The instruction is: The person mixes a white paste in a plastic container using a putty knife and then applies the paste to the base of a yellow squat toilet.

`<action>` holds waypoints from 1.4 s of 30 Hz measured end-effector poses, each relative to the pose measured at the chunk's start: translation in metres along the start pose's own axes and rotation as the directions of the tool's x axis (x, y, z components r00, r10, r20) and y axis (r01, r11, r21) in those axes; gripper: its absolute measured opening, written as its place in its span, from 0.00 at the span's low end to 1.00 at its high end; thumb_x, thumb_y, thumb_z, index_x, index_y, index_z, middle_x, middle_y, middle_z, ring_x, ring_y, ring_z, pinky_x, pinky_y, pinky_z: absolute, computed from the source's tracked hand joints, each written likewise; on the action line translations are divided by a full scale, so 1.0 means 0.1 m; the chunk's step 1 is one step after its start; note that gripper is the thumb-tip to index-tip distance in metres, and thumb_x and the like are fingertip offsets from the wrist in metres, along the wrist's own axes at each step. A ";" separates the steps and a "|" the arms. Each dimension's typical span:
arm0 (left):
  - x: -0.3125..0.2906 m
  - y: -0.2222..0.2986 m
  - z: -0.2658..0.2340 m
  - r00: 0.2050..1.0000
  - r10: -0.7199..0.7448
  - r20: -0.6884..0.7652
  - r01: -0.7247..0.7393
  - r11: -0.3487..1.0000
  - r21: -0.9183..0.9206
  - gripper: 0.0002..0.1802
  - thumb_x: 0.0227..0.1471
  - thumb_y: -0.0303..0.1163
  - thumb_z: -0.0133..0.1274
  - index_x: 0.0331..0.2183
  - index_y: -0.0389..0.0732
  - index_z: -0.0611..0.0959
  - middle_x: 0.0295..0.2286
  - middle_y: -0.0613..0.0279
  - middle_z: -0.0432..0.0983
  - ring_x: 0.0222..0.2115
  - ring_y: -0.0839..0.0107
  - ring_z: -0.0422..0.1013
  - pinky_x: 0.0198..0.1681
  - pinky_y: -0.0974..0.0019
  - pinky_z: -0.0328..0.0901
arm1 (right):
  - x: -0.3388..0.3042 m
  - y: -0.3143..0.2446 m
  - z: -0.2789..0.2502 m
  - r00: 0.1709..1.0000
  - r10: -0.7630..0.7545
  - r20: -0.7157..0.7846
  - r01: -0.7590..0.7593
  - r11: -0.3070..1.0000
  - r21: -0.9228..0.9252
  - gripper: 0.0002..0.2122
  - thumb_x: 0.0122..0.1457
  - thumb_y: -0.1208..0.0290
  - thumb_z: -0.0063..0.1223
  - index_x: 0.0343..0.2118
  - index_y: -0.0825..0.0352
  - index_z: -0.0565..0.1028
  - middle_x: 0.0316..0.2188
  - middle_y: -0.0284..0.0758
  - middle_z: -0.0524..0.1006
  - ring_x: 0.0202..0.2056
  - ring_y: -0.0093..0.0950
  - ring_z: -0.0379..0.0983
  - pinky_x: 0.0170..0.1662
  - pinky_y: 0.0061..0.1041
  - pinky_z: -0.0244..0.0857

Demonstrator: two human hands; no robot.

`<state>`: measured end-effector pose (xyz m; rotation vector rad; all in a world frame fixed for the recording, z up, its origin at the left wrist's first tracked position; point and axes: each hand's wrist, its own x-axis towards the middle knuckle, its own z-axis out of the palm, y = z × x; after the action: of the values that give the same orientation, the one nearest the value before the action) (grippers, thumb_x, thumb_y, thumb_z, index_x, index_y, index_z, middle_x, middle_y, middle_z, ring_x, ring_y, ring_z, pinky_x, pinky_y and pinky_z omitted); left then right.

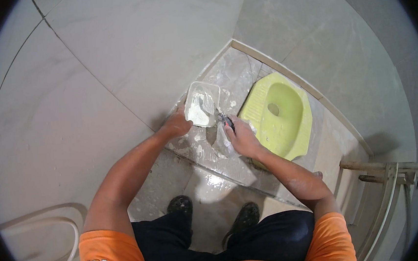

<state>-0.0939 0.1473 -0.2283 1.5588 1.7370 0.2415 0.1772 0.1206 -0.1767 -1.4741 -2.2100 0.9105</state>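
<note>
Presently, centre frame: white rectangular plastic tub (204,83) gripped by left hand (177,124) | black-handled tool (228,122) grasped by right hand (242,134) | white paste (198,113) apparently being worked | steady tub seemingly required next

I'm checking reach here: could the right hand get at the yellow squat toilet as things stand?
Likely yes: the right hand is just left of the yellow squat toilet, which lies uncovered, though its black-handled tool could hinder grasping.

The plastic tub (204,85) holds wet, glossy paste (197,111); right, the squat toilet (290,112) looks smooth, shiny ceramic; near, the shirt (113,251) is matt cloth.
</note>
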 end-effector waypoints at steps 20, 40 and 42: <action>-0.22 0.27 0.08 0.796 0.471 -0.380 -0.466 0.878 0.112 0.25 0.51 0.30 0.59 0.50 0.39 0.70 0.36 0.49 0.73 0.41 0.51 0.73 0.47 0.53 0.66 | -0.10 0.09 -0.29 0.982 0.128 0.135 -0.165 0.935 0.313 0.38 0.66 0.52 0.53 0.68 0.76 0.53 0.60 0.58 0.67 0.61 0.47 0.66 0.64 0.35 0.58; -0.39 0.88 0.17 0.633 0.673 0.383 -0.696 0.711 -0.100 0.20 0.51 0.36 0.60 0.47 0.43 0.82 0.28 0.57 0.76 0.28 0.64 0.73 0.36 0.61 0.67 | -0.41 0.40 -0.59 0.974 0.198 0.112 -0.144 0.917 -0.372 0.30 0.58 0.64 0.59 0.61 0.72 0.66 0.49 0.55 0.76 0.51 0.52 0.73 0.53 0.44 0.69; -0.40 0.91 0.30 0.573 0.710 0.409 -0.749 0.656 -0.092 0.18 0.52 0.37 0.59 0.45 0.43 0.83 0.30 0.54 0.79 0.31 0.59 0.76 0.38 0.57 0.69 | -0.46 0.59 -0.57 0.919 0.235 0.315 -0.166 0.959 -0.230 0.23 0.56 0.62 0.61 0.50 0.73 0.74 0.39 0.51 0.80 0.44 0.49 0.77 0.49 0.41 0.70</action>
<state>-0.0075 0.1217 -0.1771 2.1599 0.6903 0.2103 0.2705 0.1123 -0.1705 -1.7798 -2.4891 1.1095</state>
